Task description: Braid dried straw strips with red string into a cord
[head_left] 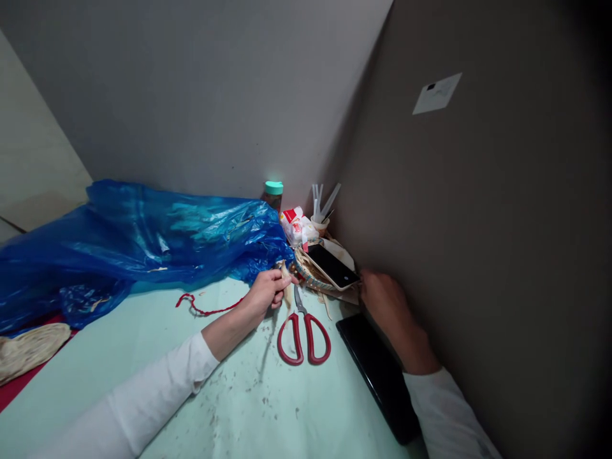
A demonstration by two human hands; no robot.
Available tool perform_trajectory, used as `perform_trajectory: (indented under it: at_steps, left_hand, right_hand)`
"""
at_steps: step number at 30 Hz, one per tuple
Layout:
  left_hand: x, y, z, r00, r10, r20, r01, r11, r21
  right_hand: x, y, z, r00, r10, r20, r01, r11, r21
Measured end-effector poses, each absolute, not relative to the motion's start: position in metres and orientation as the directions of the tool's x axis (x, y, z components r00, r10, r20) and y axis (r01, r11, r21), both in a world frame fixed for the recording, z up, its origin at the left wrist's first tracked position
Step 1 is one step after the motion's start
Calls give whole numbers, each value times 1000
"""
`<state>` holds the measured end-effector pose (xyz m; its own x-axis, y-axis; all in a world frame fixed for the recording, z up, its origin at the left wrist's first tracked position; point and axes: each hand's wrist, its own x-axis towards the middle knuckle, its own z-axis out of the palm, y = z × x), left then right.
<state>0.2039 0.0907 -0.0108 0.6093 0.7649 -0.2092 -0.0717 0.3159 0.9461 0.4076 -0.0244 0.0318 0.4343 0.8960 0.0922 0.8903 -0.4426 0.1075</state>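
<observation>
My left hand (270, 290) pinches a pale, dry-looking strip (286, 290) between thumb and fingers, just above the table. Right below it lie scissors (304, 331) with red handles, their blades pointing away from me. My right hand (382, 296) is curled beside the wall, at the right end of a phone (332, 266); its fingertips are hidden, so I cannot make out what they grip. The phone rests face up on a round basket (310, 275) with a patterned rim and pale material inside. A dark tablet-like slab (377, 376) lies under my right forearm.
A big blue plastic bag (143, 236) spreads across the back left. Red twisted cord (205, 312) lies by my left wrist. Behind the basket stand a green-lidded jar (274, 194), a red-and-white packet (297, 226) and a cup (320, 225) of white sticks. Walls close in behind and right.
</observation>
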Motion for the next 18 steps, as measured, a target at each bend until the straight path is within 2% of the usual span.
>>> perform_trajectory:
  at_steps: [7, 9, 10, 12, 14, 15, 18]
  left_hand:
    - [199, 88, -13, 603, 784, -145, -66, 231, 971]
    - [199, 86, -13, 621, 775, -118, -78, 211, 974]
    - [199, 84, -12, 627, 773, -97, -84, 191, 978]
    - [199, 81, -8, 624, 781, -29, -106, 121, 987]
    - [201, 76, -2, 589, 807, 39, -142, 56, 988]
    - [202, 72, 1, 565, 823, 63, -159, 34, 987]
    - [204, 63, 8, 514, 853, 89, -176, 3, 984]
  right_hand:
    - [412, -29, 27, 363, 905, 220, 918, -388, 83]
    - [405, -32, 32, 320, 904, 284, 942, -335, 4]
    - [398, -33, 36, 294, 903, 312, 956, -280, -90]
    - [379, -35, 43, 241, 924, 297, 918, -118, -378]
    - [355, -35, 45, 136, 976, 172, 734, 17, -679]
    - [343, -34, 42, 62, 993, 101, 615, 41, -787]
    - [314, -29, 26, -46, 999, 16, 354, 31, -935]
